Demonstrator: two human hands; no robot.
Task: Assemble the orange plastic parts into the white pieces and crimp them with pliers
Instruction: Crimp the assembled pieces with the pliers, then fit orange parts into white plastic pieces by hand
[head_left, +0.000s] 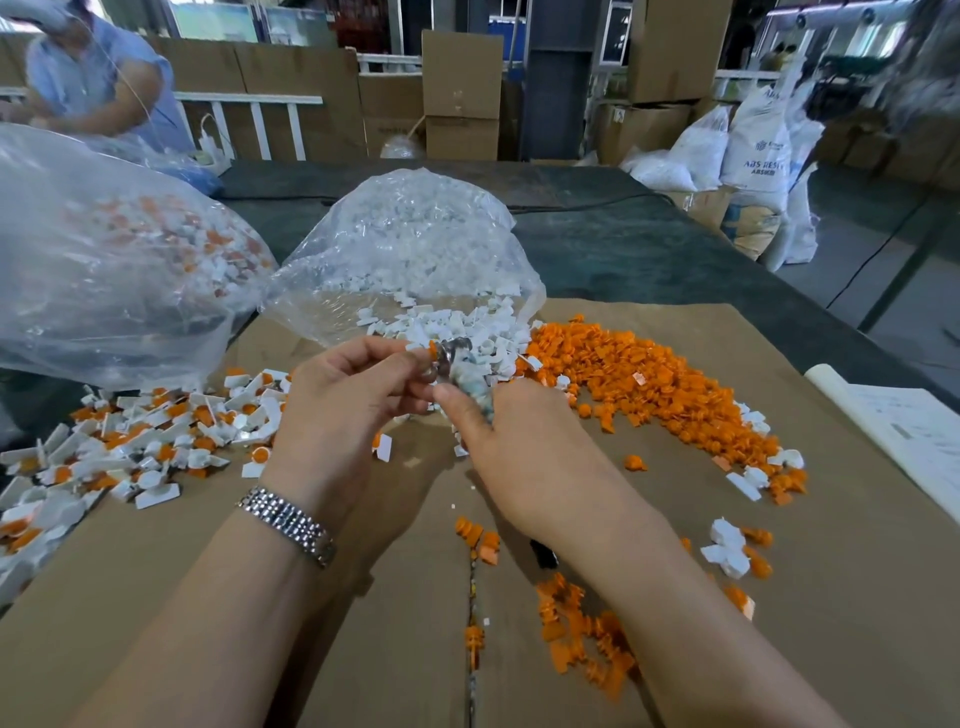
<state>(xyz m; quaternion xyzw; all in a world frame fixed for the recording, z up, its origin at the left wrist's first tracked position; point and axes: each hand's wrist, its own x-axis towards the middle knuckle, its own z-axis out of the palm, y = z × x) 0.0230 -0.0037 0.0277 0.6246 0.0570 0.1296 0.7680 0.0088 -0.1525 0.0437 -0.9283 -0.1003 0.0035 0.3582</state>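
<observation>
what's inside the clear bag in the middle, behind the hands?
The middle clear bag holds loose white pieces, spilling from its mouth onto the cardboard. No orange shows inside. Its crinkled plastic and the hands hide the rest.

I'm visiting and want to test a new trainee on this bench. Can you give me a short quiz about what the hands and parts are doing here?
1. True or false: the left hand wears a metal watch at the wrist.
2. Which side of the cardboard holds the big pile of loose orange parts: A) the person's left, B) the person's right?
3. What tool does the right hand hold up to the piece pinched by the left hand?

Key
1. True.
2. B; the assembled pieces lie at the left.
3. Pliers, with their metal tip at an orange and white piece.
</observation>
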